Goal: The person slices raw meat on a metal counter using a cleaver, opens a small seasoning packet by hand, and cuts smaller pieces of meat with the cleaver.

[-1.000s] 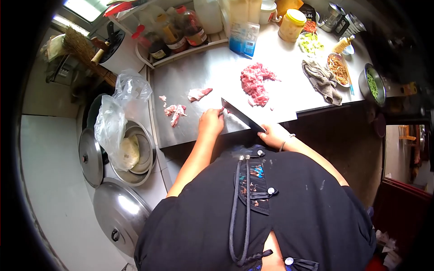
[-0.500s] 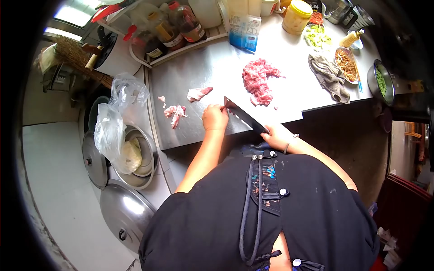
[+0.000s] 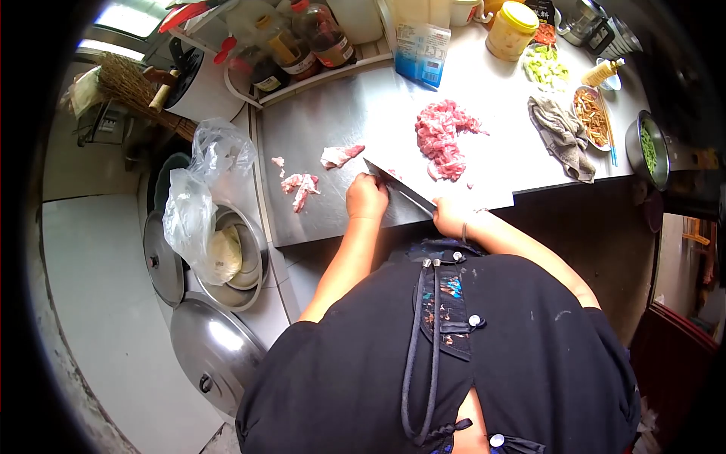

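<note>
My right hand (image 3: 451,217) is wrapped round the handle of a wide-bladed kitchen knife (image 3: 405,189). Its blade points up and left across the steel worktop (image 3: 302,125), with the tip end close to my left hand (image 3: 367,197). The left fingers are curled down against the worktop beside the blade; what they hold, if anything, is hidden. Beyond the knife lies a heap of cut raw meat (image 3: 445,140). A pale, fatty meat piece (image 3: 342,156) rests past my left hand, and several smaller trimmings (image 3: 301,189) lie to its left.
Sauce bottles (image 3: 321,38) stand on a rack at the back left. A blue-and-white packet (image 3: 421,57), a yellow-lidded jar (image 3: 513,30), a grey cloth (image 3: 561,136) and a plate of brown shreds (image 3: 592,117) line the back right. Left of the worktop are a plastic bag (image 3: 189,219) and pot lids (image 3: 215,352).
The knife blade has tilted over, so its face now looks bright instead of dark. My right hand has shifted slightly left and up with it. The whole view has shifted a little.
</note>
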The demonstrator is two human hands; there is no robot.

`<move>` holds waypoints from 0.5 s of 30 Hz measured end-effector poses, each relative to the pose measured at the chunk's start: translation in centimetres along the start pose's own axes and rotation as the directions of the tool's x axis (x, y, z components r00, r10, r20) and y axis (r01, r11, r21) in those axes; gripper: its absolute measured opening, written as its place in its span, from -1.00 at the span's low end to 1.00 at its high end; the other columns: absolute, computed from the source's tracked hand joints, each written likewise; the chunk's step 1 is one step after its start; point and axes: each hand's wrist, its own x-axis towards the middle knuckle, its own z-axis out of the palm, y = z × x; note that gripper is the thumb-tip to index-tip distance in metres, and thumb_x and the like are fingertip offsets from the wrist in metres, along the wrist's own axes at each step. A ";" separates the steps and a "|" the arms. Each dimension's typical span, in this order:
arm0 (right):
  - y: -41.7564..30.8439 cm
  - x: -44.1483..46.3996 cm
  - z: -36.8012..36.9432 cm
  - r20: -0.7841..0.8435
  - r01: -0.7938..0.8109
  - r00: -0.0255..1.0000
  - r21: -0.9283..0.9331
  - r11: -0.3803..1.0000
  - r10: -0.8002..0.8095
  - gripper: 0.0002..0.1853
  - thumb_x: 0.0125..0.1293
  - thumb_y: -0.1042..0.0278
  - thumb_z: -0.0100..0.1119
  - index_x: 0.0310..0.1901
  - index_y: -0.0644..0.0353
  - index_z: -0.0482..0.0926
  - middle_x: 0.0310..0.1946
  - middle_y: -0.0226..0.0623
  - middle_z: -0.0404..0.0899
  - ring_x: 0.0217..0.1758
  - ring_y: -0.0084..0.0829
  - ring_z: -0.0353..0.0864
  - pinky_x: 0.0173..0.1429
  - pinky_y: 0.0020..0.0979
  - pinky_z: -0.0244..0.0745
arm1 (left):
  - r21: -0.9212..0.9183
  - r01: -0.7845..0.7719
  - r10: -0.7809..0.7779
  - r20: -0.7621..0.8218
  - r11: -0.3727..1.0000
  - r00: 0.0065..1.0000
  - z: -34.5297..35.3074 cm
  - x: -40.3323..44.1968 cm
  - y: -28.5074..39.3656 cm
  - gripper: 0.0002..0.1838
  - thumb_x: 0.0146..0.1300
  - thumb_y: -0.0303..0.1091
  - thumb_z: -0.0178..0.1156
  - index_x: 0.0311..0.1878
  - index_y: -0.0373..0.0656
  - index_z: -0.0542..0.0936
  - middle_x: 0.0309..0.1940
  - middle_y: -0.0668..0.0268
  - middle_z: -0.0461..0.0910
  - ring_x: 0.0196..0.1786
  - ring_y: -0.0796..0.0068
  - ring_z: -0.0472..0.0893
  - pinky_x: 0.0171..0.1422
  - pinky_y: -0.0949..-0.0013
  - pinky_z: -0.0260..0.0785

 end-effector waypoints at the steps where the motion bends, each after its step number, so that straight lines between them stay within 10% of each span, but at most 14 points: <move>1: 0.0 -0.1 0.0 0.003 0.000 1.000 0.000 1.000 0.000 -0.71 0.19 0.35 -0.08 -0.15 0.29 0.54 -0.33 0.14 0.58 -0.21 0.05 0.59 -0.03 -0.09 0.45 | 0.000 0.002 -0.002 0.002 1.000 1.000 0.0 0.0 -0.2 -0.82 0.04 -0.27 0.18 -0.35 -0.14 0.67 -0.29 0.10 0.57 -0.21 0.06 0.58 -0.09 0.16 0.43; 15: 2.7 -3.8 0.0 -0.053 0.014 0.999 0.017 1.000 -0.013 -0.75 0.19 0.35 -0.04 -0.20 0.29 0.55 -0.36 0.11 0.58 -0.23 0.03 0.59 -0.06 -0.14 0.46 | -0.028 0.023 -0.022 0.021 0.999 1.000 -1.7 -0.2 -2.5 -0.87 0.07 -0.36 0.19 -0.31 -0.10 0.66 -0.31 0.15 0.59 -0.23 0.18 0.60 -0.11 0.24 0.44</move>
